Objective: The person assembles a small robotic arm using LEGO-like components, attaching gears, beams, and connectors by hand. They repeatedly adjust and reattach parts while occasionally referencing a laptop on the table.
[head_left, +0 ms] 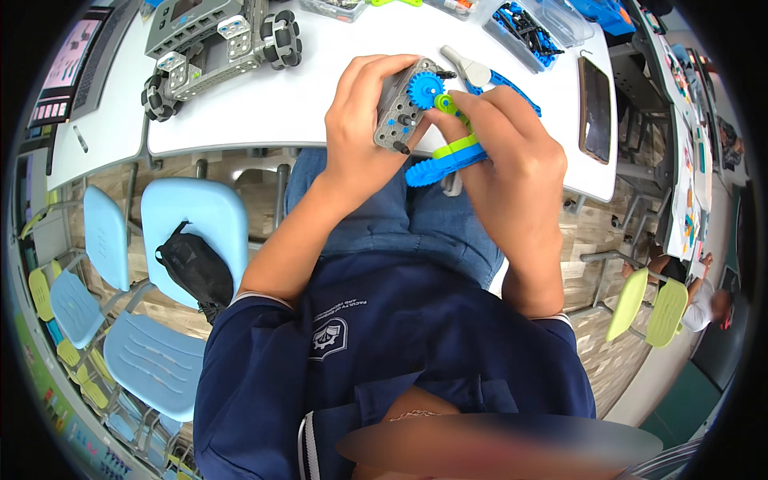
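My left hand (pixel 353 116) is closed around a grey building-kit block with holes (pixel 392 132), held above the table's near edge. A blue gear (pixel 426 90) sits at the block's upper end, and black pegs stick out lower down. My right hand (pixel 520 160) pinches a small lime green piece (pixel 446 103) beside the gear. A blue and lime green toothed piece (pixel 448 160) extends from under my right fingers, below the block. How these coloured pieces join is hidden by my fingers. Just beyond lies a light grey part (pixel 472 70) with a blue piece by it.
A grey wheeled robot (pixel 220 52) stands on the white table (pixel 240 128) at the left. A clear bin of black and blue parts (pixel 524 36) sits at the back right, and a phone (pixel 594 108) near the right edge. Blue chairs, one bearing a black bag (pixel 192 264), stand left.
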`<state>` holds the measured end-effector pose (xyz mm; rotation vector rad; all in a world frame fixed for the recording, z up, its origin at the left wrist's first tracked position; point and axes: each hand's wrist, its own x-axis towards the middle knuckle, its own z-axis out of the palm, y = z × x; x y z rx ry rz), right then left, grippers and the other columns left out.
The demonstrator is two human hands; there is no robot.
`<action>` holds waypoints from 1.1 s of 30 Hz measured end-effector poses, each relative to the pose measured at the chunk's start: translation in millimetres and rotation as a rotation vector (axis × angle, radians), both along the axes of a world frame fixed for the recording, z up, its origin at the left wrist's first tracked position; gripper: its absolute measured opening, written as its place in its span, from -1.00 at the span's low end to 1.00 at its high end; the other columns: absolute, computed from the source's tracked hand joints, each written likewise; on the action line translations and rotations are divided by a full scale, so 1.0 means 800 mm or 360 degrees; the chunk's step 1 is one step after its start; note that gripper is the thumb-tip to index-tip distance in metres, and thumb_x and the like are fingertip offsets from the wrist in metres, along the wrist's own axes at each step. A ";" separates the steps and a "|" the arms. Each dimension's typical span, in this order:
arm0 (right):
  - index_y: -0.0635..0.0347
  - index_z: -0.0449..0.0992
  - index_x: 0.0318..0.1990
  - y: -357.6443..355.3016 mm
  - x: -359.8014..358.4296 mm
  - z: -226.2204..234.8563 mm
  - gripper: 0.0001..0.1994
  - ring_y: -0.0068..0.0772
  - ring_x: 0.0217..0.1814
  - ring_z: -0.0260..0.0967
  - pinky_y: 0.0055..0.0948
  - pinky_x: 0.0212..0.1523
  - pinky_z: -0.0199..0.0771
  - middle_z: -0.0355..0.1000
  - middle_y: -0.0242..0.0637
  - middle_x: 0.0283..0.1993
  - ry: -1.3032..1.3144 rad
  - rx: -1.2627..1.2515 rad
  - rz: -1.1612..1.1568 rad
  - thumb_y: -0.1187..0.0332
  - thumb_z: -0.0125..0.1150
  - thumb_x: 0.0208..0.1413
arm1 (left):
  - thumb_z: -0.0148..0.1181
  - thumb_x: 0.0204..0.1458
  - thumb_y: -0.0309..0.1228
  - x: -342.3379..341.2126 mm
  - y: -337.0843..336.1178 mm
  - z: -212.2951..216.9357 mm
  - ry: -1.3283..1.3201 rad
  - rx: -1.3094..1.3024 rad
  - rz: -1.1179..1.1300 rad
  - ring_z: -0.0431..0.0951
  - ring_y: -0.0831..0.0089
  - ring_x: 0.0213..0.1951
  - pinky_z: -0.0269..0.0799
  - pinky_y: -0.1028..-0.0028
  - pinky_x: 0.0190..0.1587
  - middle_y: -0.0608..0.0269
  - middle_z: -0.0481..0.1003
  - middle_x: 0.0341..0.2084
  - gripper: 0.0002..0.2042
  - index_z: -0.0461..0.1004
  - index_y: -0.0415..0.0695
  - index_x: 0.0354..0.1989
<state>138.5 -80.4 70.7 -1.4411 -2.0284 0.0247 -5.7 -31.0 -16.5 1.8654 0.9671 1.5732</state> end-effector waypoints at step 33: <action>0.27 0.53 -0.08 0.013 0.000 -0.016 -0.79 -0.22 -0.15 0.57 -0.42 -0.15 0.51 0.57 -0.11 -0.14 0.0904 -0.0499 -0.0001 0.47 0.30 0.14 | 0.50 -0.14 -0.48 -0.001 0.018 -0.002 0.0219 -0.0442 -0.0001 0.41 0.33 0.00 0.40 0.37 0.06 0.09 0.32 -0.04 -0.32 0.16 -0.23 0.10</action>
